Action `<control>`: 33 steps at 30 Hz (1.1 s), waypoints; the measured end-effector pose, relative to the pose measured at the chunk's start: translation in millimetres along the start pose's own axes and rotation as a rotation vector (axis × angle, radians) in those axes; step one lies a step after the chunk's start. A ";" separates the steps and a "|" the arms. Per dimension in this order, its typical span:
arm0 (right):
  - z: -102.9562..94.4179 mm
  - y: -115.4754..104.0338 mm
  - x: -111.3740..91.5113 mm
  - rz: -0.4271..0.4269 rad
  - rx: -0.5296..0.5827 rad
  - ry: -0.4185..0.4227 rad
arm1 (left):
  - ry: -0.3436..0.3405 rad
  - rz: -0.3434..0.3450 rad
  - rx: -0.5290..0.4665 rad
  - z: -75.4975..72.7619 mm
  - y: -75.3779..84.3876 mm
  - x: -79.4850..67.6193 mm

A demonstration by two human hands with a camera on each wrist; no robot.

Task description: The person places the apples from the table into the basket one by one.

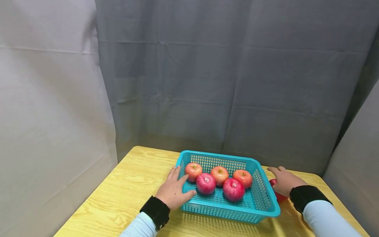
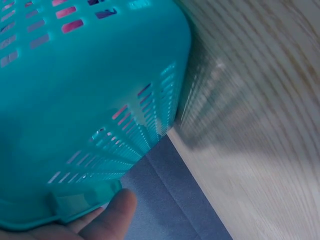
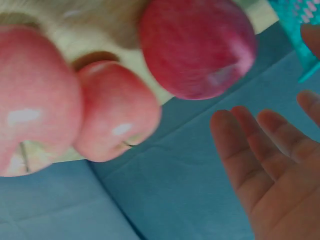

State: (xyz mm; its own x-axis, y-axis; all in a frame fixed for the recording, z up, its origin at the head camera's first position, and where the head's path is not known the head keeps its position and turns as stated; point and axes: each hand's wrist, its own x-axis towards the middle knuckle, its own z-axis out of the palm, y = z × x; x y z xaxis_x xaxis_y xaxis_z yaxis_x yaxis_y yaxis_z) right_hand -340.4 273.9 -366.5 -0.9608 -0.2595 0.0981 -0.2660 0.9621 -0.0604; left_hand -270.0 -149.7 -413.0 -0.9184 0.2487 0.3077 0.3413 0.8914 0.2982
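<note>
A turquoise plastic basket (image 1: 225, 212) stands on the table and holds several apples, among them a dark red apple (image 1: 234, 190) and a lighter red apple (image 1: 242, 178). My left hand (image 1: 174, 193) rests on its left rim, fingers spread and fairly straight; in the left wrist view fingertips (image 2: 121, 202) show beside the basket's rim (image 2: 90, 212). Right of the basket, my right hand (image 1: 285, 181) is over loose apples, mostly hidden by it in the head view. The right wrist view shows a dark red apple (image 3: 197, 47) and two lighter apples (image 3: 117, 110) apart from my extended fingers.
The yellow wood-grain table (image 1: 145, 176) extends left of the basket. A grey cloth (image 1: 183, 82) hangs behind the table's back edge. Pale cloth walls (image 1: 53, 108) flank both sides.
</note>
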 end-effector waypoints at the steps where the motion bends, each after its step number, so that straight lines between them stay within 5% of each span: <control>1: 1.9 3.4 0.3 0.009 -0.002 -0.007 | -0.002 -0.002 0.000 0.0 0.3 -0.1; 14: 31.6 31.2 6.2 0.086 0.070 -0.123 | -0.016 0.000 -0.023 2.0 0.2 -0.1; 33: 32.2 23.0 6.2 0.092 0.076 -0.108 | -0.014 -0.007 -0.003 -4.1 3.6 -2.5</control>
State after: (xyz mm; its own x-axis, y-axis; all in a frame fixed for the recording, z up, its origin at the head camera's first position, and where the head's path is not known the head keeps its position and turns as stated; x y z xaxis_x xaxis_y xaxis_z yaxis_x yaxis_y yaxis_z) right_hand -355.0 291.7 -399.2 -0.9831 -0.1821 -0.0180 -0.1778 0.9740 -0.1401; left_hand -265.7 -148.7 -409.0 -0.9236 0.2475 0.2926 0.3351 0.8921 0.3032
